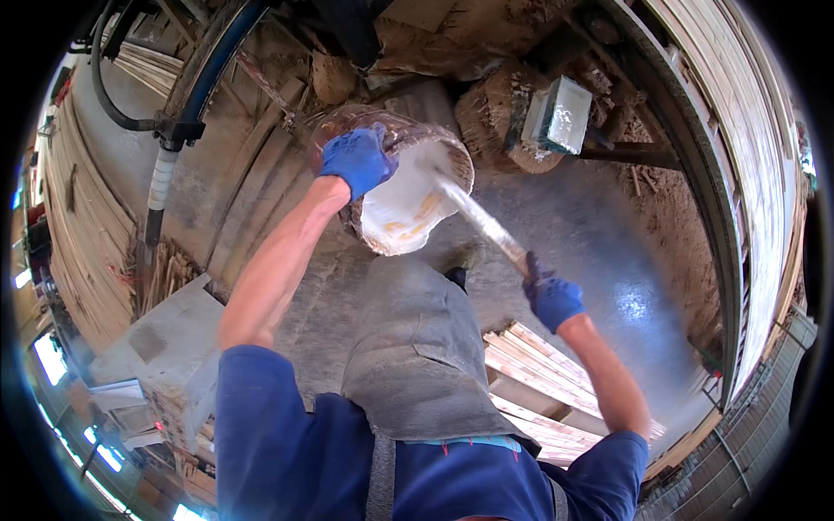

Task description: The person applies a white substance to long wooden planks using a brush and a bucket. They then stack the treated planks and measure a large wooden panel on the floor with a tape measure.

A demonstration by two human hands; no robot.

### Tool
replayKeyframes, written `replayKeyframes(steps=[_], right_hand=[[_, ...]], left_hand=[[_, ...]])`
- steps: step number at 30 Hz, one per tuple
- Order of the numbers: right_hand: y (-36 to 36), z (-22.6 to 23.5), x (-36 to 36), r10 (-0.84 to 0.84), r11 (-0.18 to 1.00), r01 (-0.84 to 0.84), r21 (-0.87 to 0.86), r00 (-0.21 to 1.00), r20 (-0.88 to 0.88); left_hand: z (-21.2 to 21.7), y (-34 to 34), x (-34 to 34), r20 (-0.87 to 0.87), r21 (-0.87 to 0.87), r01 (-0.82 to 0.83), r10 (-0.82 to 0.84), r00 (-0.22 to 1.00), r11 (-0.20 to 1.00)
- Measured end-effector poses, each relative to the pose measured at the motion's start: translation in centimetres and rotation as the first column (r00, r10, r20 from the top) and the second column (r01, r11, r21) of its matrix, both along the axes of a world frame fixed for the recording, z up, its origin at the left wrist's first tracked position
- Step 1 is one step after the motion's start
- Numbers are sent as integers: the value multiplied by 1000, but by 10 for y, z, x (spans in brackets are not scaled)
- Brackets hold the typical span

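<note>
In front of me a bucket [343, 122] with a crusted brown outside is tipped so that its mouth faces me. White, paste-like stuff with a few yellow patches coats its inside. My left hand [358, 161], in a blue glove, is closed over the bucket's upper left rim. A long, pale-smeared stick [491, 228] slants into the mouth from the right. Its outer end is in the closed, blue-gloved fingers of my right hand [554, 300]. What the stick's far end looks like is blurred inside the bucket.
Beyond the bucket, a small whitish-topped box [566, 115] rests by a rough wooden block [495, 108]. A curved machine frame [695, 139] rises on the right. Planks lie stacked at left [82, 226] and near my right arm [539, 365]. A grey table [165, 326] stands left.
</note>
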State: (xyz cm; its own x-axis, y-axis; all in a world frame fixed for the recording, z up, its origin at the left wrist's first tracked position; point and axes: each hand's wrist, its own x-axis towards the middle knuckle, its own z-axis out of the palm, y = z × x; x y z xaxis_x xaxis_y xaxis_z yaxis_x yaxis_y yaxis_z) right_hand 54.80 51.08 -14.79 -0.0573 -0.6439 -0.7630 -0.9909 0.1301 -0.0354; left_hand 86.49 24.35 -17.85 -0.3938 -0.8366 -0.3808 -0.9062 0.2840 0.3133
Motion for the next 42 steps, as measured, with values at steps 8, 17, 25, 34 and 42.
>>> replayKeyframes(steps=[8,17,25,34,42], right_hand=[[45,2,68,-582,774,350,527,721,376],[31,-1,92,-966,58,267,962,-229,122],[-18,15,18,-93,988,110,-106,984,153],[65,-45,75,-339,935,270,230,873,351],[60,-33,84,-955,-83,182,980,-295,-27]], left_hand=[[-24,15,-17,-207,-75,-56,39,977,996],[-29,45,-23,-229,-74,-69,50,972,995],[-7,32,-6,-183,-52,-67,56,982,996],[-17,41,-48,-190,34,74,-67,979,997],[-14,67,-69,-230,-16,-14,10,973,1000]])
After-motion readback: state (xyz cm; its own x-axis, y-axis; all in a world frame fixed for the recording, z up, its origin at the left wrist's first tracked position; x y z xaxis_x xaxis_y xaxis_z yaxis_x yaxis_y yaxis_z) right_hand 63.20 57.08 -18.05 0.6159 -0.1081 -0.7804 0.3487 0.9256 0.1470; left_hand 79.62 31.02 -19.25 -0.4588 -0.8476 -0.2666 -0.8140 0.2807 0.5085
